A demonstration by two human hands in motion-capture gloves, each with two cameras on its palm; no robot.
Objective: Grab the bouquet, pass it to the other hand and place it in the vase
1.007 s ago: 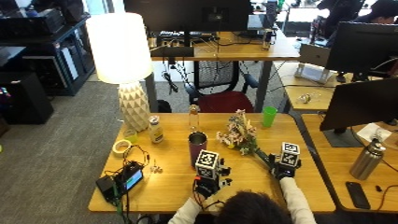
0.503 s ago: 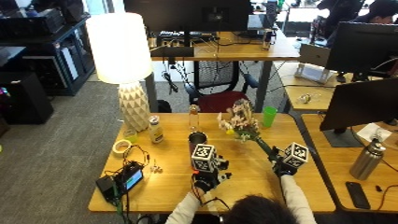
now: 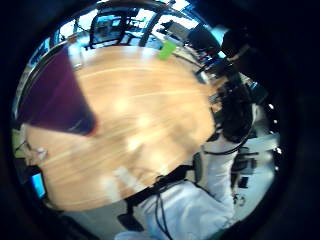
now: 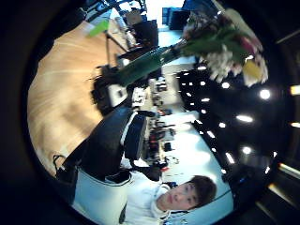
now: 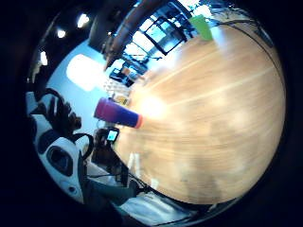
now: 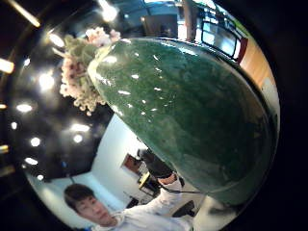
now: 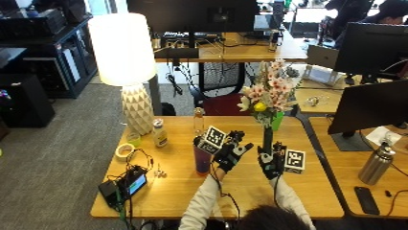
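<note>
My right hand (image 7: 271, 162) grips the bouquet (image 7: 267, 94) by its green wrapped stem (image 7: 267, 137) and holds it upright above the table. The pink and white flowers stand high over the hand. The green wrap (image 6: 192, 110) fills the right thumb side palm view. My left hand (image 7: 231, 152) is raised with fingers spread, just left of the stem and not touching it. The vase (image 7: 203, 161), a dark purple tumbler, stands on the table right beside the left hand. It also shows as the vase (image 3: 55, 95) in the left palm view and the vase (image 5: 116, 113) in the right one.
A white lamp (image 7: 124, 62) stands at the table's back left. A glass bottle (image 7: 199, 120), a small bottle (image 7: 159, 133), a tape roll (image 7: 124, 151) and a cabled device (image 7: 124, 184) are left of the vase. A green cup (image 7: 278, 120) stands behind the bouquet. A steel flask (image 7: 376, 163) is at the right.
The right hand has lifted the bouquet off the table and swung it from tilted to upright. The left hand has risen and spread its fingers near the stem.
</note>
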